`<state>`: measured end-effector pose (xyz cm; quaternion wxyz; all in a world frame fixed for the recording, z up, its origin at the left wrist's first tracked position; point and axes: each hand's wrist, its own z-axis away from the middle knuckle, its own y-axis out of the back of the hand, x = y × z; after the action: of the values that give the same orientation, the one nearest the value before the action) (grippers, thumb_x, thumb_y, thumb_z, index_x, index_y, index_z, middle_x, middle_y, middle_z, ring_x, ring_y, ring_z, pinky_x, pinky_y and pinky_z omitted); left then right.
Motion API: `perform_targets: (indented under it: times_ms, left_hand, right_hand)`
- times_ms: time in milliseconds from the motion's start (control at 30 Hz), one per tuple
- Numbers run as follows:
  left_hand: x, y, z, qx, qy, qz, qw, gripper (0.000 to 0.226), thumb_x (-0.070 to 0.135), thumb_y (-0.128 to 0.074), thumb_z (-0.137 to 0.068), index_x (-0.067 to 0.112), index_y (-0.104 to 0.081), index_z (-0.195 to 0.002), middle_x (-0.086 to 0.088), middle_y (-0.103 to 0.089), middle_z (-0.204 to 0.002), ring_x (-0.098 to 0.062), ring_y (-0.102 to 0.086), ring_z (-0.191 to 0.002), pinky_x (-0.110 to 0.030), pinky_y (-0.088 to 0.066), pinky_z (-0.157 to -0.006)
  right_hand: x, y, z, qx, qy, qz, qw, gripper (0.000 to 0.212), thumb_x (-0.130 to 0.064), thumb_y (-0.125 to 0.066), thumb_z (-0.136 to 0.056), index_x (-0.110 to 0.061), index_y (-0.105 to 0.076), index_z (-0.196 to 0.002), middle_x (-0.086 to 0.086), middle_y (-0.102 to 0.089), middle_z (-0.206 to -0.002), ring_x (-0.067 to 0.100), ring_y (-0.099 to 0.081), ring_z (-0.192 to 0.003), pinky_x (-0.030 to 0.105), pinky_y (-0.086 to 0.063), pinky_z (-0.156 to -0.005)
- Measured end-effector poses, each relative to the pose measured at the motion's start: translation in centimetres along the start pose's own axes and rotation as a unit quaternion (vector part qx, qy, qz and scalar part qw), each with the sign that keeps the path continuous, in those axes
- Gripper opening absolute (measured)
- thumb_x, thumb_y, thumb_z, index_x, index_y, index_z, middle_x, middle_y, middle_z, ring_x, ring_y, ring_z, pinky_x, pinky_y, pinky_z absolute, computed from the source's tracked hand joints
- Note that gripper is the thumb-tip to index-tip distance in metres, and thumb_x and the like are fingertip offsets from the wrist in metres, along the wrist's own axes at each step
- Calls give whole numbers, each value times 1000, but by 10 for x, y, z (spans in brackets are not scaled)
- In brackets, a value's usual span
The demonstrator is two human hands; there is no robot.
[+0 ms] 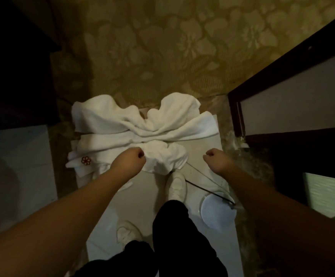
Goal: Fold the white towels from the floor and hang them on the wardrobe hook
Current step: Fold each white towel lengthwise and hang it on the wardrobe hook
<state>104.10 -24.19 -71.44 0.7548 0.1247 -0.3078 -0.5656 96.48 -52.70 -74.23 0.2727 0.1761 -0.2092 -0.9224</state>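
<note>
Left hand (131, 158) and right hand (216, 158), both curled and holding nothing, hover above the white towels (142, 128) on the floor

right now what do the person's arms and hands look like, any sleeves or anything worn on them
Both arms are bare along all that shows, with no sleeves in view. The left hand and right hand wear no gloves, and no rings, watch or bands can be seen. The light is dim, so small details could be missed.

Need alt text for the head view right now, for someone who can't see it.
White towels lie crumpled on the floor ahead of the person's white shoes. Both arms reach down: the left hand hovers over the pile, the right hand beside it, fingers curled, holding nothing.
</note>
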Motion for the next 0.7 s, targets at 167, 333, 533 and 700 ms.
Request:
perform_targets:
  times_ms: [167,333,533,700]
  left_hand:
    - [69,9,-81,16,-34,30,999,25,22,-52,-100,9,-68,-113,-15,-69,-113,-33,-62,-103,-37,-49,-89]
    - [112,-8,-178,31,-77,26,996,29,20,-53,-100,8,-66,-123,-14,-65,-125,-32,-60,-114,-36,-49,-93]
    - [142,-38,-282,45,-158,-27,986,35,19,-51,-100,19,-59,-135,-6,-59,-138,-25,-57,-122,-34,-47,-97]
    - [163,-50,-347,13,-225,-107,969,54,12,-50,-99,21,-43,-151,-11,-48,-152,-30,-45,-138,-36,-39,-105]
  right_hand:
    - [-5,29,-72,18,18,-36,999,39,-29,-52,-103,-8,-55,-136,17,-56,-138,33,-55,-122,36,-41,-100]
    - [-14,28,-152,49,35,-63,996,46,-31,-54,-102,-13,-49,-144,16,-53,-144,33,-53,-125,30,-37,-91]
    - [-29,23,-246,85,101,-73,989,47,-26,-59,-99,-11,-52,-143,8,-58,-140,24,-56,-118,29,-40,-93]
    - [-35,19,-305,85,143,-118,979,48,-22,-66,-94,-20,-53,-140,-7,-55,-112,14,-54,-105,19,-38,-69]
